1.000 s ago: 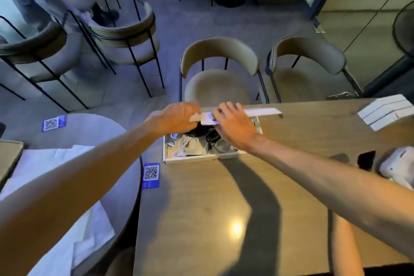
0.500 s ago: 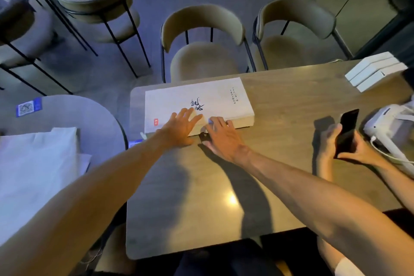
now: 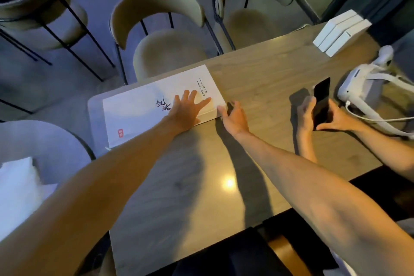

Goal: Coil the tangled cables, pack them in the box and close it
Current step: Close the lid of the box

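Observation:
A flat white box (image 3: 139,114) with black calligraphy and a small red seal lies closed at the far left end of the wooden table (image 3: 257,78). My left hand (image 3: 187,111) rests flat on the right part of its lid, fingers spread. Just off the box's right front corner, my right hand (image 3: 235,117) lies on the table with relaxed fingers; its fingertips touch the corner. No cables show; the lid hides the inside.
Another person's two hands (image 3: 322,114) hold a dark phone (image 3: 321,101) to my right. A white headset with a strap and cord (image 3: 367,89) lies beyond them. Stacked white boxes (image 3: 342,32) sit at the far right corner. Chairs (image 3: 161,36) stand behind the table.
The lid came down from half-raised over the cables to closed a second ago. Since then my left hand slid right along the lid and my right hand moved to the box's corner.

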